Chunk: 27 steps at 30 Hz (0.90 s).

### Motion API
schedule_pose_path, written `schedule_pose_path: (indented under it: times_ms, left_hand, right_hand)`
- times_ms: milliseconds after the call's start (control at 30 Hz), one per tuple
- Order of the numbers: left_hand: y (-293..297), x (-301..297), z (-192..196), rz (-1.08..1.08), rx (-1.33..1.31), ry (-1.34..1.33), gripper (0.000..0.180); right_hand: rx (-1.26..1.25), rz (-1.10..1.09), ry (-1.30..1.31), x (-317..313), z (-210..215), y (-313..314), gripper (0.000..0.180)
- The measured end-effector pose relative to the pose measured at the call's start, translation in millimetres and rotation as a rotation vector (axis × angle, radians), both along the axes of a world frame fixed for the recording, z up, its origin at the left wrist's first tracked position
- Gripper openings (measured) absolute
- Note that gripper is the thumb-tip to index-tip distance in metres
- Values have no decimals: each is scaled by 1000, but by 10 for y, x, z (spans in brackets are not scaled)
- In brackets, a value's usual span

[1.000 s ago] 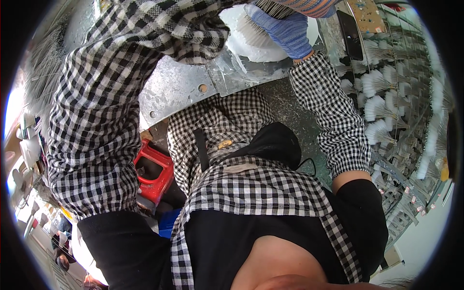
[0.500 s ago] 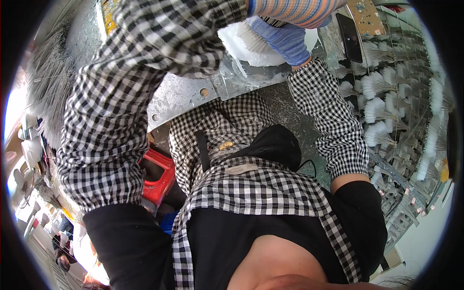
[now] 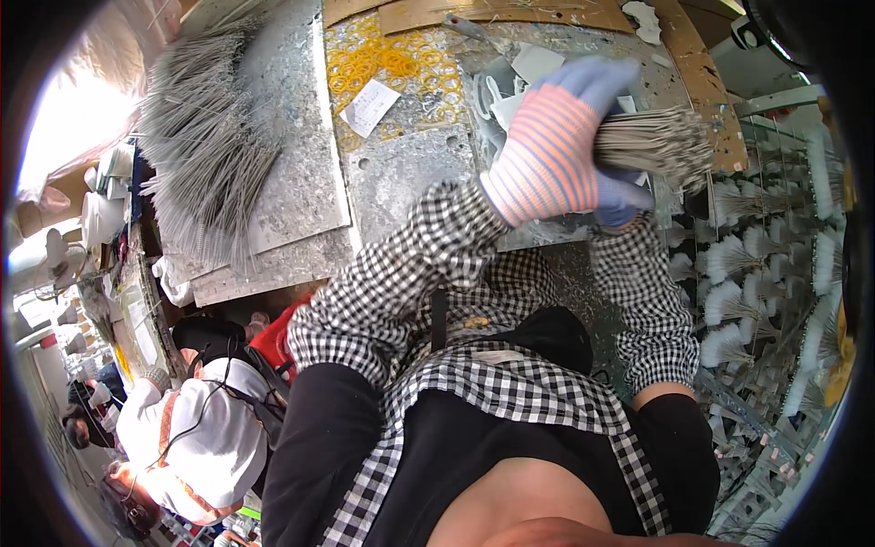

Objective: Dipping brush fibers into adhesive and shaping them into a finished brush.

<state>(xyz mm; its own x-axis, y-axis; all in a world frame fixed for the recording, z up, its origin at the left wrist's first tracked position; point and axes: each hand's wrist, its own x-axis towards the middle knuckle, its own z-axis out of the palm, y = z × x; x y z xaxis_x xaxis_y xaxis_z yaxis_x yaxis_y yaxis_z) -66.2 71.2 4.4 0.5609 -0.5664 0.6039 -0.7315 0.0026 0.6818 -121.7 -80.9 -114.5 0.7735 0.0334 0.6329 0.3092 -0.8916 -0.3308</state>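
Note:
My left hand (image 3: 551, 150), in a pink-and-blue striped knit glove, lies across a thick bundle of thin grey stems (image 3: 652, 144). Its blue fingers point up and to the right, smeared by motion. My right hand (image 3: 620, 208), in a blue knit glove, grips the bundle from the near side. The left hand and the stems hide most of it. The grey stem ends stick out to the right, and the other end of the bundle is hidden. Just behind the left hand, a grey container with white smears (image 3: 497, 91) is partly covered.
A big heap of grey stems (image 3: 205, 137) covers the table's left part. Yellow rings (image 3: 392, 64) and a paper slip (image 3: 371, 107) lie further right. A scraper (image 3: 469, 29) is at the back. White-tipped brushes (image 3: 729, 242) fill a rack at right. A co-worker (image 3: 196, 428) sits lower left.
The view has shifted, bringing more tabletop and a co-worker into sight. Both hands have come back from over the white-filled container. The bundle's grey stem ends now show to the right.

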Motion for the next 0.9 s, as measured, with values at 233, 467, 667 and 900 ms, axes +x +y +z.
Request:
schedule_pose_path:
  times_ms: [233, 467, 667, 900]
  left_hand:
    - [847, 119, 152, 133, 292, -329, 38]
    - [1263, 323, -236, -63, 1615, -473, 15]
    - [1585, 505, -120, 166, 1167, -152, 21]
    - [1877, 687, 179, 340, 199, 618, 15]
  right_hand:
    - [312, 355, 155, 266, 501, 665, 49]
    - [-178, 237, 410, 1585, 424, 617, 27]
    - [-449, 199, 332, 2394, 116, 952, 22]
    - [-284, 262, 120, 2506, 149, 1020, 18]
